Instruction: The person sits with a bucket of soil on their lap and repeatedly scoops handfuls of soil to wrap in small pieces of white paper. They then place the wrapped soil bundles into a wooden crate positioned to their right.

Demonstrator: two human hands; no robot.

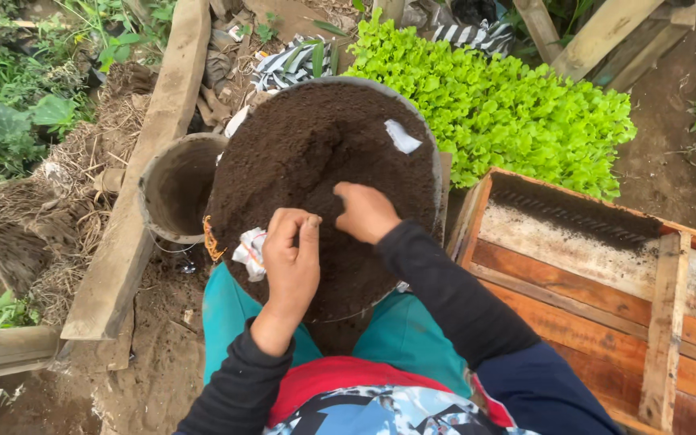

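Reaching forward from a black sleeve, the left hand [290,262] curls its fingers down over the near-left rim of a round basin [432,153] heaped with dark soil [316,153], and a crumpled white scrap [250,254] shows just beside the knuckles; whether the fingers pinch that scrap or only the rim I cannot tell. The right hand [364,211] comes in from the right at a slant, wrist bent, fingers bunched and pressed into the soil near the middle of the heap, clenched on a pinch of it. A second white scrap [402,137] lies on the soil toward the far right.

The basin rests on the person's lap, across teal trousers [400,334]. The setting is an outdoor garden on bare earth [159,362]. An empty grey bucket [177,187] stands just left of the basin, mouth up, touching it. A long plank [142,177] runs away beside the bucket, with weeds and dry straw further left. A bed of bright green seedlings [501,105] lies beyond the basin. A wooden crate [598,282] sits to the right.

The basin is round, open side up, tilted slightly toward the person.
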